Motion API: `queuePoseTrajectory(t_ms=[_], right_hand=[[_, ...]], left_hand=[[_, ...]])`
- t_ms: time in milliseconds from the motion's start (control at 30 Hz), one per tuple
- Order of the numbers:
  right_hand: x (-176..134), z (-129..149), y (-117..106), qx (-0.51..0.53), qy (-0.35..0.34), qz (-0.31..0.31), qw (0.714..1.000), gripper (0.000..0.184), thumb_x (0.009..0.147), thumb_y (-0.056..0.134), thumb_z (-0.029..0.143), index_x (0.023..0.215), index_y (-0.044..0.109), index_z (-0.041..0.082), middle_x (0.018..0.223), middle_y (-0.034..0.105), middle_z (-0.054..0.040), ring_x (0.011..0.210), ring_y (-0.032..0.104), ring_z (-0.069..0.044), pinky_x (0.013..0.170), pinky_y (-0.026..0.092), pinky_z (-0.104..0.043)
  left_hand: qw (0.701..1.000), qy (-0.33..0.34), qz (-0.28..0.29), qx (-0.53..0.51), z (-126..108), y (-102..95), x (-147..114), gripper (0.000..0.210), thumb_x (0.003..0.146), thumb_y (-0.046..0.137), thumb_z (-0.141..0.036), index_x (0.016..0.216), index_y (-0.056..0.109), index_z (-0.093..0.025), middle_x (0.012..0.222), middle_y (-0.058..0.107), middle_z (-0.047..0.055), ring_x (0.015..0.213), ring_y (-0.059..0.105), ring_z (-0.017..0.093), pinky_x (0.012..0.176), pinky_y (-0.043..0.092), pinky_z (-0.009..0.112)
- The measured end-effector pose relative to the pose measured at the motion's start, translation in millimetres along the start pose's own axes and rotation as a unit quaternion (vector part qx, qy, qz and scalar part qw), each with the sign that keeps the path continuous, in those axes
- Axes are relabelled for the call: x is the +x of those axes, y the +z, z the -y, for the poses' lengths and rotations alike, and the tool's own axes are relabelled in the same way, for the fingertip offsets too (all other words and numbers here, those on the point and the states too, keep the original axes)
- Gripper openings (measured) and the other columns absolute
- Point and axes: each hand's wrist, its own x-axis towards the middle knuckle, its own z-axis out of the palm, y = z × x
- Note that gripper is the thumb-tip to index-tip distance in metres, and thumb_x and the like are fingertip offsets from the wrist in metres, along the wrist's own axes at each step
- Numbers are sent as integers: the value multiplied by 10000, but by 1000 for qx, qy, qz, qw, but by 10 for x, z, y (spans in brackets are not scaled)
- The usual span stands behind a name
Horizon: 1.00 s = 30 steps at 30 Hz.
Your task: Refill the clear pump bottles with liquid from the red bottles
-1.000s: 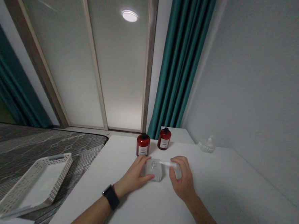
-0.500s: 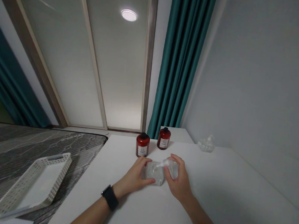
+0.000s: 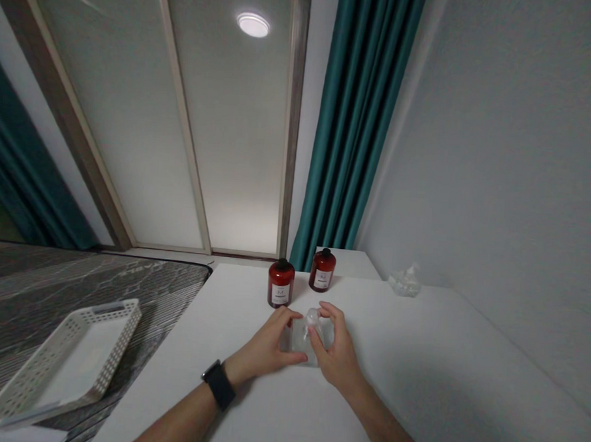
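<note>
My left hand (image 3: 274, 342), with a dark watch on its wrist, curls around the side of a clear, squarish container (image 3: 298, 346) on the white table. Its thumb rests at the near edge and its fingers at the far side. In my right hand (image 3: 336, 349) is a small clear piece with a rounded top (image 3: 312, 317), pinched between thumb and fingers. This piece stands roughly upright over or against the container; whether it is seated there I cannot tell. Just beyond my hands stand two red-brown bottles with black caps and white labels, a nearer bottle (image 3: 280, 285) and a farther bottle (image 3: 322, 272).
A clear, crinkled-looking object (image 3: 405, 281) sits by the wall at the table's far right. The white table (image 3: 244, 411) ends on the left beside a grey patterned surface, where a white perforated basket (image 3: 111, 356) lies. Green curtains (image 3: 349, 124) and sliding frosted panels are behind.
My right hand has moved left, bringing the clear piece from a tilted position beside the container to nearly upright at it. My left hand stays around the container.
</note>
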Motion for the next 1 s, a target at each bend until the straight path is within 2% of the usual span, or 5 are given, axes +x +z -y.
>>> queuePoseTrajectory(t_ms=[200, 433, 633, 867, 1000], right_hand=[[-37, -43, 29, -9, -6, 13, 1000, 416, 883, 558, 234, 1291, 478, 222, 1094, 629, -91, 1040, 629, -239, 936, 531, -414], [-56, -57, 33, -9, -12, 21, 1000, 451, 874, 547, 207, 1316, 455, 222, 1068, 607, -81, 1027, 608, -235, 940, 521, -420], [-30, -19, -13, -6, -9, 40, 999, 478, 853, 553, 188, 1321, 461, 221, 1011, 609, -60, 946, 609, -216, 882, 540, -380], [7, 20, -102, 20, -11, 74, 997, 494, 835, 533, 141, 1317, 471, 227, 1118, 647, -78, 966, 612, -217, 892, 525, -379], [6, 6, -102, 27, -14, 75, 997, 529, 798, 529, 110, 1313, 482, 222, 1046, 646, -59, 941, 604, -211, 883, 518, -368]], left_hand=[[1000, 19, 0, 24, 10, 5, -15, 613, 738, 815, -237, 1259, 493, -208, 1189, 550, 89, 1107, 532, 268, 979, 460, 420], [989, 100, -27, 108, -2, -38, -56, 838, 812, 755, -266, 1481, 251, -251, 1320, 482, 138, 1193, 486, 311, 1037, 424, 502], [979, 153, -24, 133, -46, -63, -47, 683, 891, 660, -266, 1472, 301, -271, 1225, 533, 111, 1108, 504, 280, 972, 452, 453], [981, 141, -10, 132, -89, -77, -30, 615, 906, 652, -281, 1458, 380, -280, 1183, 541, 99, 1075, 503, 268, 947, 459, 431], [981, 144, -6, 127, -89, -79, -35, 588, 913, 645, -291, 1442, 389, -266, 1187, 544, 103, 1079, 505, 265, 951, 457, 428]])
